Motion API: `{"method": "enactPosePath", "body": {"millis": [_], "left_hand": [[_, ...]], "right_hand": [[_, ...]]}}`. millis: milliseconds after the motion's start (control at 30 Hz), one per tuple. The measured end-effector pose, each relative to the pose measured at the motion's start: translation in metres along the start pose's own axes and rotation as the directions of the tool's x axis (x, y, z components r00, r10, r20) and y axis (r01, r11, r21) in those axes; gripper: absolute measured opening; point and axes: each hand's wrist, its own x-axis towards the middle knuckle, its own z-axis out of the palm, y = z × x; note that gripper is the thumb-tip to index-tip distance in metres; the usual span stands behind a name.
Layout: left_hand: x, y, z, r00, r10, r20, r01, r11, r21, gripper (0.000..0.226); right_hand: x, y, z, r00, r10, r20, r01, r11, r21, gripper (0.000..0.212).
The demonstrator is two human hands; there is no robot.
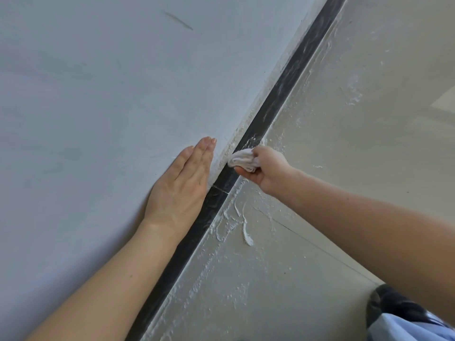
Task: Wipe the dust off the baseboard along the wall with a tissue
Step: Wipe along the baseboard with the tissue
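Observation:
A dark baseboard (278, 94) runs diagonally from the lower left to the upper right, between the pale wall (110, 82) and the floor. White dust streaks it beyond my hands. My right hand (267, 168) grips a crumpled white tissue (242, 159) and holds it against the baseboard's upper edge. My left hand (182, 183) lies flat on the wall just left of the baseboard, fingers straight and together, holding nothing.
The beige floor (344, 156) on the right carries white plaster smears and dust, thickest along the baseboard. A thin dark scuff (178, 20) marks the wall at the top. Dark hair and light blue clothing (403, 316) show at the bottom right.

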Motion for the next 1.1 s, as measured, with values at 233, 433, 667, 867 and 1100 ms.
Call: {"method": "enactPosePath", "body": {"millis": [233,433,667,867,1100], "left_hand": [[0.001,0.0,0.002,1.0,-0.024,-0.007,0.024,0.999,-0.038,0.067],[0.001,0.0,0.004,0.998,-0.044,-0.049,0.042,0.998,-0.048,0.066],[0.001,0.002,0.005,0.993,-0.078,-0.084,0.07,0.992,-0.104,0.063],[0.002,0.002,0.006,0.992,-0.074,-0.103,0.063,0.992,-0.109,0.063],[0.002,0.003,0.007,0.99,-0.081,-0.112,0.068,0.991,-0.118,0.063]], "right_hand": [[-0.014,0.041,-0.009,0.989,0.15,-0.02,-0.147,0.926,-0.348,0.01],[0.003,0.07,0.005,0.971,0.228,0.077,-0.203,0.947,-0.248,0.026],[0.037,-0.014,0.001,0.998,-0.052,-0.018,0.047,0.974,-0.222,0.044],[0.03,-0.03,-0.022,0.961,-0.212,-0.179,0.22,0.975,0.024,0.044],[-0.005,0.041,-0.007,0.989,0.148,-0.024,-0.149,0.948,-0.281,0.033]]}}
